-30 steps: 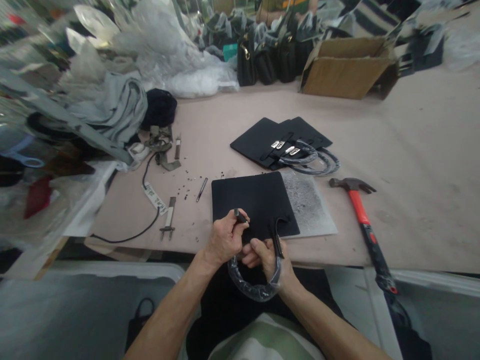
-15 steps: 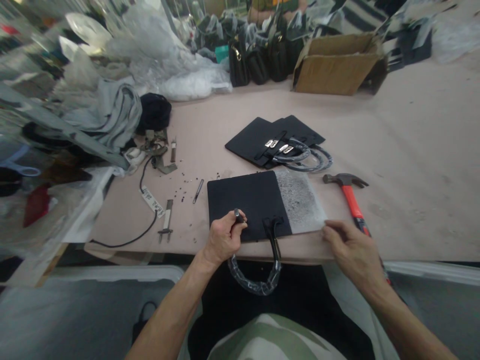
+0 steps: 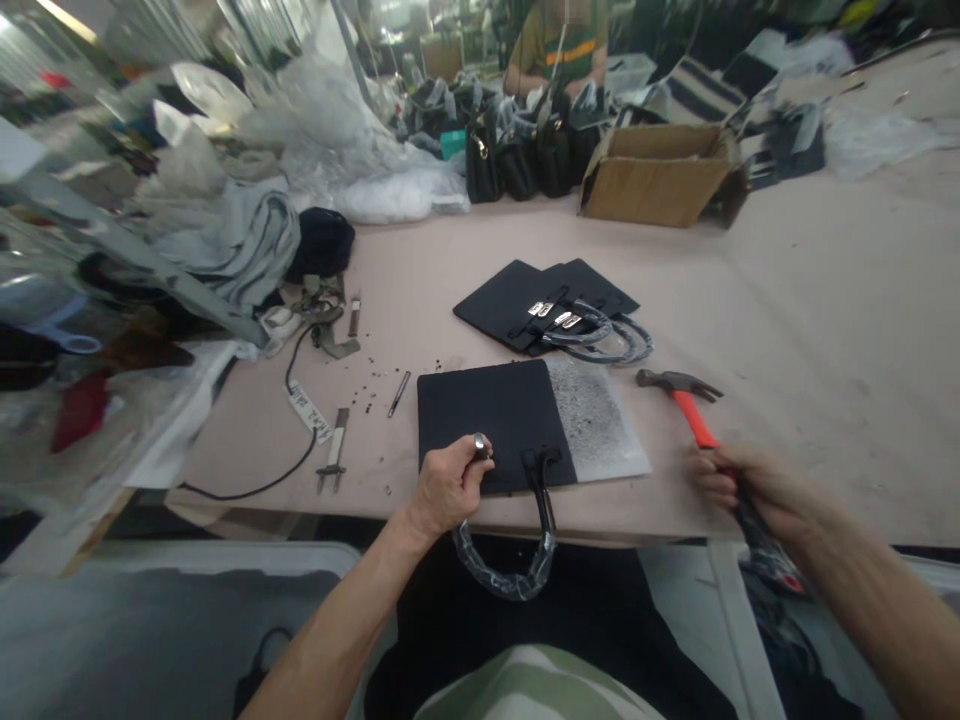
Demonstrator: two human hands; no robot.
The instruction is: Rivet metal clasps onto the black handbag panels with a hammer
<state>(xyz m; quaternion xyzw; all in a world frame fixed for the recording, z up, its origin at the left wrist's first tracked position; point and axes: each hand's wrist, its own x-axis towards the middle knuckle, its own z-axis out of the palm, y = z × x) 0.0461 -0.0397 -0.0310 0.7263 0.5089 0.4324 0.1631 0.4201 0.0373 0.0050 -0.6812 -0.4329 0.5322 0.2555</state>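
Observation:
My left hand (image 3: 452, 482) is closed around a short metal punch (image 3: 479, 446), held upright over the lower part of a black bag panel (image 3: 487, 415). A plastic-wrapped handle (image 3: 510, 580) loops from the panel over the table edge. Under the panel's right side lies a whitish, pitted board (image 3: 598, 420). Farther right, my right hand (image 3: 750, 490) is wrapped round the grip of a claw hammer (image 3: 690, 405), whose head is at or just above the table. Whether the punch tip touches the panel is hidden by my fingers.
Behind the panel lie more black panels (image 3: 499, 300) with wrapped handles. A thin metal rod (image 3: 399, 394), a divider-like tool (image 3: 332, 455) and black specks are at left. At the back stand a cardboard box (image 3: 652, 180), black bags (image 3: 484, 165) and a person (image 3: 559, 50).
My right hand has left the corner of the whitish board, moved right, and closed on the hammer's grip. My left hand still holds the punch. The view has tilted up slightly.

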